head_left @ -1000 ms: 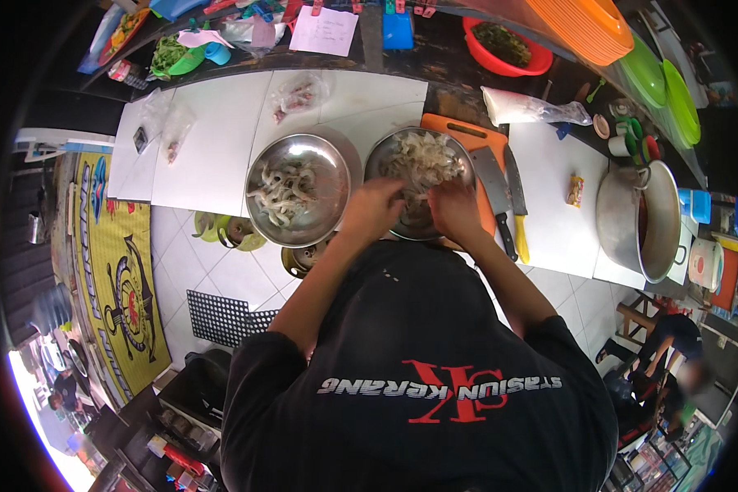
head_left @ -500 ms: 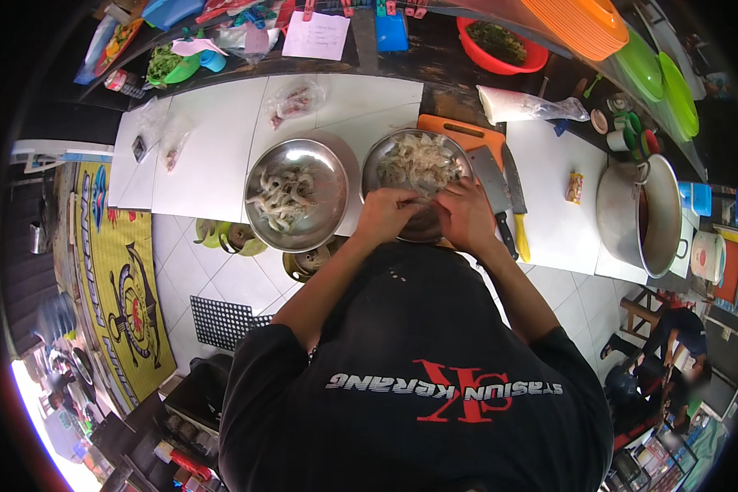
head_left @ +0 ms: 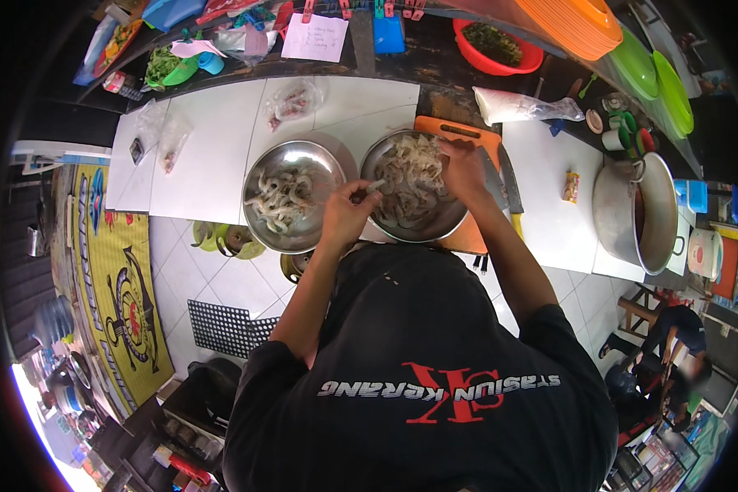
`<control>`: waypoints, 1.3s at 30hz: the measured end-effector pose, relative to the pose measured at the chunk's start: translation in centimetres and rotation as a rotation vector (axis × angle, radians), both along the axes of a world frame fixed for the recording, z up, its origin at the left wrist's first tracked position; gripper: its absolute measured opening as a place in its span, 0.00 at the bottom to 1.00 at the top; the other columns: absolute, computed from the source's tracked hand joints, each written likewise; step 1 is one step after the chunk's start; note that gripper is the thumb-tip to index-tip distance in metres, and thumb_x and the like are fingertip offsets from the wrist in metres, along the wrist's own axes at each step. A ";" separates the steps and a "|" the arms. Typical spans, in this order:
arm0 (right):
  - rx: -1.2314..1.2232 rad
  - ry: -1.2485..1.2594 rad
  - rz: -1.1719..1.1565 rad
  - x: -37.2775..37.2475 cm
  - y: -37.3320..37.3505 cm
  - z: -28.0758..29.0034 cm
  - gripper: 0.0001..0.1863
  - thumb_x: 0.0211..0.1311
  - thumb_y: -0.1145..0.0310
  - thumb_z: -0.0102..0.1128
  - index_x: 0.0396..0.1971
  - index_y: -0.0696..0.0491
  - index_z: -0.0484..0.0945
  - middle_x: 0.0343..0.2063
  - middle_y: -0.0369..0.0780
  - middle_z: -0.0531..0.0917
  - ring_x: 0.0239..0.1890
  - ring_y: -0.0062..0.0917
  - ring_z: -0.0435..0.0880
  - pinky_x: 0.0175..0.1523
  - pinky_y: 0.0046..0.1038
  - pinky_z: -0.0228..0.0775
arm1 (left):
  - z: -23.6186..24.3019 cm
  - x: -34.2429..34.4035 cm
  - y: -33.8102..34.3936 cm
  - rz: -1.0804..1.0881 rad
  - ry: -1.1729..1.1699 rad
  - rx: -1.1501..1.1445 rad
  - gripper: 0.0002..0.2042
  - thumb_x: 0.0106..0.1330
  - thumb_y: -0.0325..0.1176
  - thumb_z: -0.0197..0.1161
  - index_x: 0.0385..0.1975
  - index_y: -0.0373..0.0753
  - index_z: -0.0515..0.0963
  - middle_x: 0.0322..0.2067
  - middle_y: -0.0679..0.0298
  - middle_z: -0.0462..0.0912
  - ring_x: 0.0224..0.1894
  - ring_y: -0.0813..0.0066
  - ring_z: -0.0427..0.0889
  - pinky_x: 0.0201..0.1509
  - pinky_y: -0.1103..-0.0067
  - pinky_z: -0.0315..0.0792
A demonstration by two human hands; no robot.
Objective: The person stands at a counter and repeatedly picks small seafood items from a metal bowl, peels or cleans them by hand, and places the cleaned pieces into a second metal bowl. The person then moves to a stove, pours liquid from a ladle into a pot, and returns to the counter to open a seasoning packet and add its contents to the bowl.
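Two round steel bowls stand side by side. The left bowl (head_left: 326, 157) holds a heap of grey, wet shrimp (head_left: 283, 201). In the right bowl (head_left: 436, 221) lie more shrimp (head_left: 403, 205), with pale shrimp shells (head_left: 412, 160) piled toward the far side. Between the bowls, at the right bowl's near-left rim, my left hand (head_left: 348, 215) pinches a shrimp (head_left: 375, 188). My right hand (head_left: 465, 170) reaches over that bowl's right rim, its fingers curled by the shells; what they hold is hidden.
An orange cutting board (head_left: 443, 125) lies under and behind the right bowl, with a cleaver (head_left: 494, 182) and a yellow-handled knife (head_left: 512, 197) to the right. Farther right stands a large pot (head_left: 607, 215). Plastic bags (head_left: 295, 102) lie at the back. A co-worker (head_left: 672, 336) sits at right.
My hands were together over the near side of the right bowl. The left has moved left with a shrimp in its fingers; the right has moved away to the shell pile.
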State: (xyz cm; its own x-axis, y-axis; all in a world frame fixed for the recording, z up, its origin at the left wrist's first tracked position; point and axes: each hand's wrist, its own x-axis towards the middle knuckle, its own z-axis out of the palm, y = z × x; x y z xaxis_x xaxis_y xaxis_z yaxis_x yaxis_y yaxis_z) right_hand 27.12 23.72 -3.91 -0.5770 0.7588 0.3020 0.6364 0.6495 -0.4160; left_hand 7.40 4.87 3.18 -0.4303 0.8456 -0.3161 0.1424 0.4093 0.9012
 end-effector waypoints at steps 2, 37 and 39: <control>0.039 0.002 -0.053 0.4 -0.5 2.5 0.15 0.59 0.74 0.62 0.46 0.52 0.86 0.38 0.44 0.87 0.43 0.40 0.83 0.52 0.40 0.75 | 0.2 0.3 -0.3 0.043 0.026 0.014 0.10 0.66 0.29 0.70 0.44 0.33 0.84 0.32 0.66 0.86 0.35 0.81 0.82 0.41 0.80 0.76; -0.325 0.311 0.072 0.3 -10.5 4.6 0.07 0.61 0.71 0.63 0.35 0.59 0.80 0.33 0.50 0.83 0.41 0.47 0.80 0.48 0.44 0.72 | -2.1 4.6 1.2 0.051 -0.800 -0.031 0.11 0.71 0.27 0.64 0.49 0.27 0.79 0.40 0.58 0.86 0.38 0.76 0.87 0.43 0.81 0.84; -0.516 0.342 -0.005 0.4 -10.7 5.3 0.08 0.62 0.70 0.63 0.35 0.60 0.80 0.34 0.51 0.84 0.40 0.48 0.81 0.48 0.44 0.72 | -2.6 4.5 1.2 0.059 -0.767 -0.036 0.11 0.71 0.26 0.64 0.49 0.27 0.79 0.40 0.57 0.87 0.37 0.75 0.87 0.43 0.81 0.84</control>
State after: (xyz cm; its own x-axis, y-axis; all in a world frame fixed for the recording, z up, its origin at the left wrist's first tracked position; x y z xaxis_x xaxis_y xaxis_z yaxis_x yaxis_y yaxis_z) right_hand 27.49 13.01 1.39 -0.5087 0.8586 0.0626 0.4135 0.3075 -0.8570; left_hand 11.94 6.07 0.62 -0.1234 0.8118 -0.5707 -0.5401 0.4275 0.7250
